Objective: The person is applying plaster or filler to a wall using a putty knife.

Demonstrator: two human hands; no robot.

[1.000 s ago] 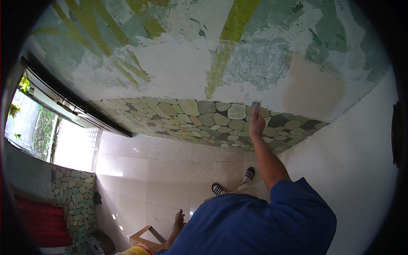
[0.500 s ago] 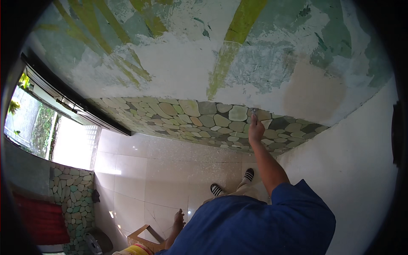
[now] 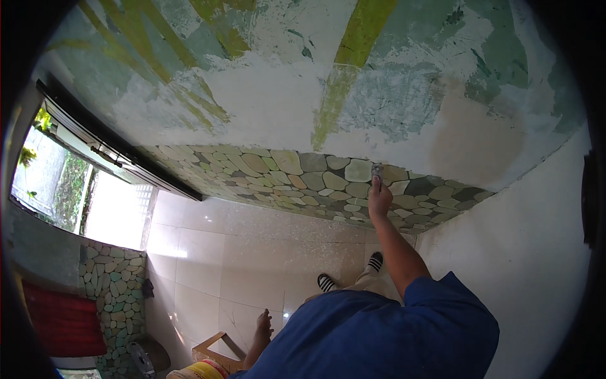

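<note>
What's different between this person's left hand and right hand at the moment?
The right hand grips a small flat tool, while the left hand has nothing visible in it.
The right hand is stretched out in front of the stone-patterned band of the wall; the left hand hangs beside the blue shirt.
The right hand's fingers are closed, the left hand's loosely open.
Both are bare, without gloves.

A wide fisheye, the left one of a pair worn on the head, looks steeply down over the blue shirt (image 3: 385,328), close at the lower edge, and ahead to the painted wall (image 3: 271,95), farther off. It spans from a bright opening (image 3: 113,205) at left to a white side wall (image 3: 499,246).
</note>
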